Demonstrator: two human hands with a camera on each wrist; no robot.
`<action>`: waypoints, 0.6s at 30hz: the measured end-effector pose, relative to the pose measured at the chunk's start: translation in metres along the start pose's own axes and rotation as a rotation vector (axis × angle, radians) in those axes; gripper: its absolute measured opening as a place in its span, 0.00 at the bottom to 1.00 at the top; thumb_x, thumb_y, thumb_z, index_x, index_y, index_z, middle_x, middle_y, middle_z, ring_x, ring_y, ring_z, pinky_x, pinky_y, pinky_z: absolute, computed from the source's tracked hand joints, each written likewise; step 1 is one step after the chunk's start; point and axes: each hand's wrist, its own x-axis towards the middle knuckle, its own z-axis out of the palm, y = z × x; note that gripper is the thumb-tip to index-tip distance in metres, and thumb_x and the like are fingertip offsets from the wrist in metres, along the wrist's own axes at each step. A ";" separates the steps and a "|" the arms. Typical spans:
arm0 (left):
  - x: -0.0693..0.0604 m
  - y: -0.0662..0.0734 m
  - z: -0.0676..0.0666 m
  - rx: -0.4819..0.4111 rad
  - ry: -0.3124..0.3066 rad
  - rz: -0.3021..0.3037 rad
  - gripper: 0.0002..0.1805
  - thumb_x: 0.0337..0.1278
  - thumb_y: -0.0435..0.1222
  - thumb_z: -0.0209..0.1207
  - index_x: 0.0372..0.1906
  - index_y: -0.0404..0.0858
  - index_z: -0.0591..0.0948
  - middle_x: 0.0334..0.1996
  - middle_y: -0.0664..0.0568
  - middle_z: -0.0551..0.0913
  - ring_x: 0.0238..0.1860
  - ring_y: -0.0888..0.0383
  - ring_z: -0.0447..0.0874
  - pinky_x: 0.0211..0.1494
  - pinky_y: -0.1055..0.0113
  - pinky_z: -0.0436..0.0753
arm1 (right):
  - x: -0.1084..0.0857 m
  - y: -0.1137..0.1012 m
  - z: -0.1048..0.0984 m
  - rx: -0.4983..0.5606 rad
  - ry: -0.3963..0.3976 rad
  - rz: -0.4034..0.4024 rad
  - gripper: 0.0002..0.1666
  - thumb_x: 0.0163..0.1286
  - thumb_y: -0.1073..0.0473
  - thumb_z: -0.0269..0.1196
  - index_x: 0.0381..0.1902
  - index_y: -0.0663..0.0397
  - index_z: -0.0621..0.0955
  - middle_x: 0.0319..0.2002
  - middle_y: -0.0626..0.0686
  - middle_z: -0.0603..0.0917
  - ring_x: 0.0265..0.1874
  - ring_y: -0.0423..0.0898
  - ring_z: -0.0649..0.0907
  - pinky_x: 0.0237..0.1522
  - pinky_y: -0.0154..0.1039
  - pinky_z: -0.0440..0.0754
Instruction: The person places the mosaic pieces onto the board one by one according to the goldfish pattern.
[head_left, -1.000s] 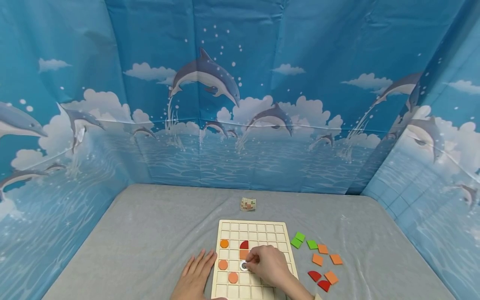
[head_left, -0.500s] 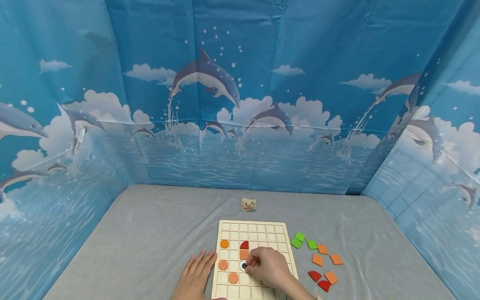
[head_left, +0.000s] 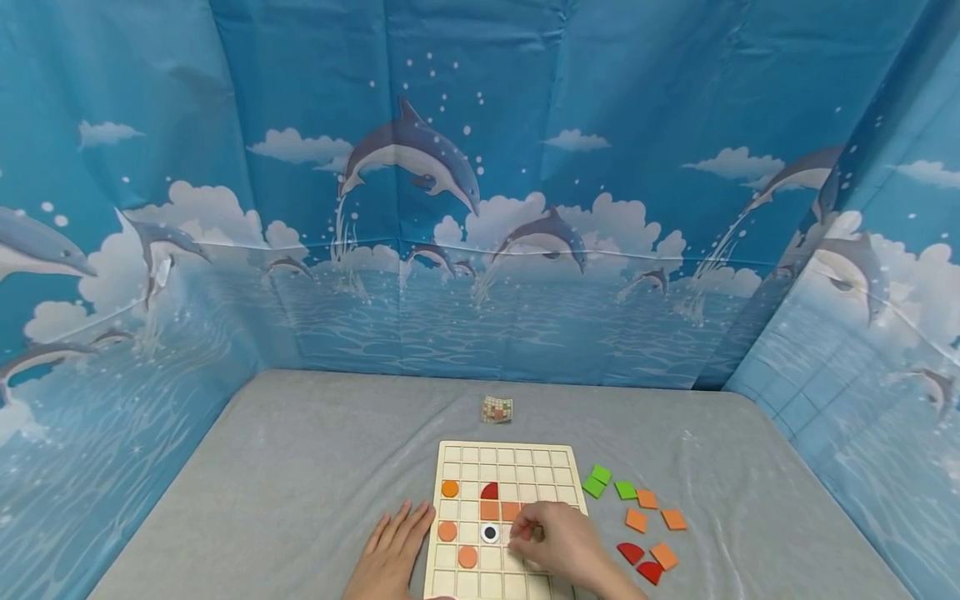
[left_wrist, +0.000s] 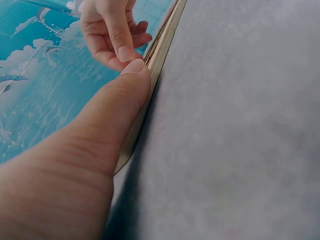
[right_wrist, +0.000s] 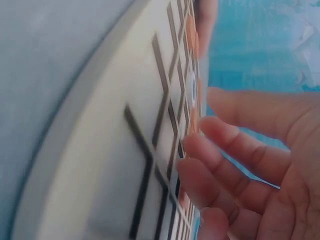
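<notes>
A wooden grid board [head_left: 524, 457] lies at the bottom centre of the head view. My left hand [head_left: 388, 552] rests flat with spread fingers against its left edge, and its thumb [left_wrist: 117, 97] touches the board's rim. Over the grid is my right hand [head_left: 562, 540], fingers loosely bent and nothing seen between them. Just left of its fingertips a white disc with a black centre [head_left: 490, 533] sits in a cell. Above the disc are an orange square [head_left: 489, 510] and a red quarter-circle [head_left: 490, 491]; a second orange square [head_left: 511, 511] lies beside the first.
Orange round pieces [head_left: 447, 531] occupy cells at the board's left. On the grey cloth to its right lie green squares [head_left: 595, 487], orange squares [head_left: 674, 520] and red quarter-circles [head_left: 650, 572]. A small patterned card [head_left: 497, 409] lies beyond the board. A dolphin-print curtain [head_left: 450, 317] stands behind.
My right hand has let go of the white disc and moved right, uncovering it and the second orange square. My left hand has stayed in place.
</notes>
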 end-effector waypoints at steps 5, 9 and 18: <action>-0.001 -0.001 0.001 0.019 0.041 0.023 0.56 0.44 0.75 0.48 0.70 0.39 0.64 0.67 0.51 0.66 0.67 0.48 0.61 0.65 0.73 0.28 | -0.005 0.011 -0.015 0.054 -0.025 0.044 0.06 0.58 0.52 0.70 0.25 0.39 0.82 0.21 0.35 0.76 0.18 0.33 0.72 0.19 0.32 0.70; -0.001 0.000 0.001 0.014 0.038 0.021 0.56 0.43 0.76 0.48 0.70 0.39 0.64 0.67 0.51 0.66 0.67 0.48 0.61 0.65 0.74 0.28 | -0.011 0.022 -0.030 0.081 -0.029 0.117 0.05 0.61 0.51 0.68 0.29 0.41 0.82 0.23 0.38 0.77 0.17 0.36 0.73 0.17 0.33 0.70; -0.001 -0.001 0.001 -0.005 0.022 0.014 0.55 0.44 0.75 0.48 0.70 0.40 0.64 0.68 0.52 0.65 0.67 0.48 0.60 0.64 0.72 0.31 | -0.026 0.045 -0.043 0.004 0.116 0.311 0.07 0.57 0.53 0.71 0.28 0.45 0.82 0.23 0.40 0.77 0.19 0.38 0.73 0.20 0.35 0.71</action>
